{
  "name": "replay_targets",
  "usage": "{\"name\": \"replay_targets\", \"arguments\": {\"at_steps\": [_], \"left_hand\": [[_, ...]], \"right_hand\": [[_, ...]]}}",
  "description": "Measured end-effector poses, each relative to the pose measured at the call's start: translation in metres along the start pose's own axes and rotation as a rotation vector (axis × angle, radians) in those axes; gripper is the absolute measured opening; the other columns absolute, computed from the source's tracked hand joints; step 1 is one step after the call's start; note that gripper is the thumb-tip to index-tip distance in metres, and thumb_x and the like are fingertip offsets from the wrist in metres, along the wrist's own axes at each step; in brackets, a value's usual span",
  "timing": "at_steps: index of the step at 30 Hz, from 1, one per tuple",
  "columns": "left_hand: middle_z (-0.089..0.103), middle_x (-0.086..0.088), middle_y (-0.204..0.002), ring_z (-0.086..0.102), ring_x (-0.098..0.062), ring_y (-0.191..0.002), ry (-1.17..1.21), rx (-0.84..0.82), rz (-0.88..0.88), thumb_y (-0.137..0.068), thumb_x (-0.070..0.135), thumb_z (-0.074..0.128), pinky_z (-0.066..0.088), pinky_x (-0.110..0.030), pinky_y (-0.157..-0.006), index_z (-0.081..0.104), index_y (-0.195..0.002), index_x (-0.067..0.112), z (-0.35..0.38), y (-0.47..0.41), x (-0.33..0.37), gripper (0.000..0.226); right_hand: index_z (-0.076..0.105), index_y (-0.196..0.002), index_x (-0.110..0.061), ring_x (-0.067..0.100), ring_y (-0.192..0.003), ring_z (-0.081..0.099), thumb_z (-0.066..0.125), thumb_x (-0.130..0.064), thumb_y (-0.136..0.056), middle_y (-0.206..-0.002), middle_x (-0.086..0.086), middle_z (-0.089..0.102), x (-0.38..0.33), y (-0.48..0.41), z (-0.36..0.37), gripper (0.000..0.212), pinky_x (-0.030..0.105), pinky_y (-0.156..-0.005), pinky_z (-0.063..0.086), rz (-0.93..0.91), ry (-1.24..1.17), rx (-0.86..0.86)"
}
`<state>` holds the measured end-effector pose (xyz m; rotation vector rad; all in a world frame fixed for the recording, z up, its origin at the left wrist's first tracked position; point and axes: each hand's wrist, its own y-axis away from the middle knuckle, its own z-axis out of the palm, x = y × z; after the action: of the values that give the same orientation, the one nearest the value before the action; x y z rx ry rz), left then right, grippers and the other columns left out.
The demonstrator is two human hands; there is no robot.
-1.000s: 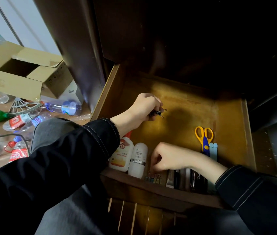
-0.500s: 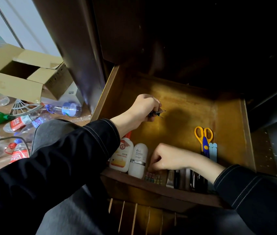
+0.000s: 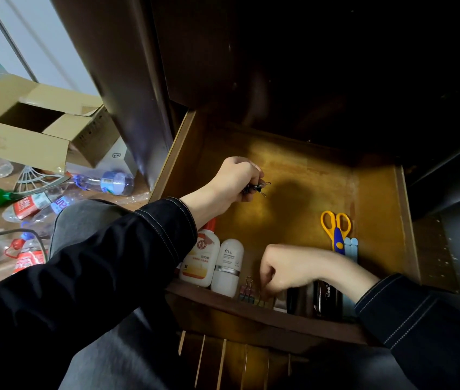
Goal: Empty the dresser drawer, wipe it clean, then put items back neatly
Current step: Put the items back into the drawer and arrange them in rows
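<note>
The left hand reaches in from the left over the open dresser drawer. Its forearm slants up across the drawer's left front corner, knuckles up and fingers curled closed around black binder clips. The clips' wire handles stick out to the right of the fist, above the bare middle of the drawer floor.

The right hand comes in from the right, low against the front wall. Its wrist is bent and its fingers curl down into a row of coloured binder clips. The fingertips are hidden behind the knuckles, so whether they pinch a clip cannot be told.

The left sleeve covers the lower left part of a white bottle with an orange label, which lies beside a white bottle marked eLL. The right forearm crosses the blades of yellow-handled scissors and pale blue sticks just beside them. A black object with white script lies under the wrist, too dark to identify. How many black clips the left fist holds is unclear.
</note>
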<state>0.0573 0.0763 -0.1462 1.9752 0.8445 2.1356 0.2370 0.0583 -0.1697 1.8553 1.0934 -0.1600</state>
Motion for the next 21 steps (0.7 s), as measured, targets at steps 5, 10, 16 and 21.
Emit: {"name": "replay_targets", "arguments": {"at_steps": [5, 10, 16, 21], "left_hand": [[0.062, -0.017, -0.075, 0.051, -0.022, -0.055, -0.006, -0.008, 0.005, -0.073, -0.008, 0.047, 0.046, -0.026, -0.045, 0.062, -0.063, 0.011, 0.0, -0.001, -0.002, 0.026], [0.063, -0.018, -0.077, 0.052, -0.022, -0.055, -0.008, 0.001, -0.003, -0.071, -0.007, 0.048, 0.046, -0.026, -0.045, 0.065, -0.049, 0.018, 0.0, -0.004, -0.003, 0.037], [0.064, -0.019, -0.077, 0.054, -0.022, -0.054, -0.018, -0.031, -0.003, -0.073, -0.008, 0.05, 0.048, -0.027, -0.046, 0.065, -0.063, 0.012, -0.001, -0.003, -0.003, 0.027], [0.065, -0.025, -0.094, 0.063, -0.032, -0.079, -0.037, -0.123, -0.024, -0.081, -0.014, 0.053, 0.053, -0.028, -0.052, 0.067, -0.081, 0.004, 0.0, 0.001, -0.002, 0.023]], "right_hand": [[0.08, -0.088, -0.014, 0.009, -0.057, 0.046, 0.073, -0.022, -0.086, -0.059, -0.007, 0.057, 0.001, -0.001, 0.003, 0.01, 0.028, -0.055, 0.038, -0.001, 0.017, -0.013], [0.08, -0.09, -0.012, 0.018, -0.063, 0.051, 0.073, -0.023, -0.087, -0.076, 0.011, 0.07, 0.001, -0.003, 0.003, 0.013, 0.036, -0.059, 0.044, -0.021, 0.003, -0.029], [0.077, -0.081, -0.011, 0.014, -0.059, 0.046, 0.073, -0.03, -0.088, -0.066, 0.007, 0.06, 0.001, -0.001, -0.001, 0.021, 0.034, -0.058, 0.039, -0.018, -0.029, -0.033], [0.076, -0.079, -0.011, 0.006, -0.04, 0.04, 0.065, -0.031, -0.096, -0.05, -0.003, 0.058, 0.021, 0.015, -0.031, 0.029, 0.017, -0.042, 0.032, 0.187, -0.311, 0.347]]}}
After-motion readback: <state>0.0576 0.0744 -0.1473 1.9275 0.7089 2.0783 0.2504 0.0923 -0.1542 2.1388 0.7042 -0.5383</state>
